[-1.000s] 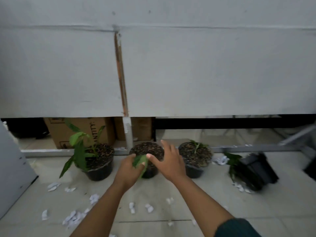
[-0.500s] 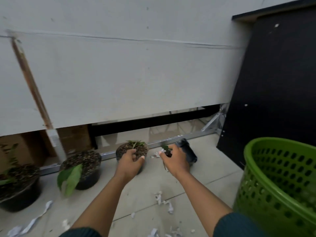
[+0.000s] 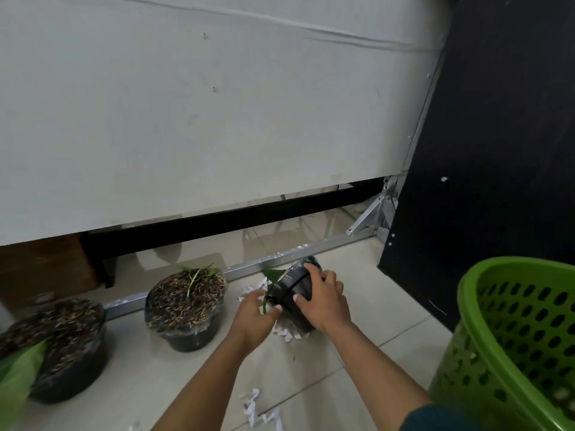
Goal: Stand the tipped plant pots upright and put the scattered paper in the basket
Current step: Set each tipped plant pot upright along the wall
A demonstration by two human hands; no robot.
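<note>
A black plant pot (image 3: 294, 289) lies tipped on its side on the floor, its mouth and green leaf pointing left. My right hand (image 3: 323, 301) grips its wall from above. My left hand (image 3: 256, 315) touches its rim and leaf from the left, fingers curled. White paper scraps (image 3: 287, 332) lie under and beside this pot, and more paper scraps (image 3: 253, 405) lie nearer me. Two pots stand upright: one (image 3: 186, 309) in the middle, another (image 3: 62, 346) at the far left. The green perforated basket (image 3: 513, 343) stands at the right.
A grey panel wall (image 3: 202, 119) rises behind the pots, with a metal rail (image 3: 280, 259) along the floor. A black board (image 3: 497, 150) leans at the right, behind the basket. A cardboard box (image 3: 43, 269) sits in the gap under the panel at the left.
The view has swung right, bringing the basket in. Both hands left the upright pots and moved right; my right hand now holds the tipped pot and my left hand has reached its rim.
</note>
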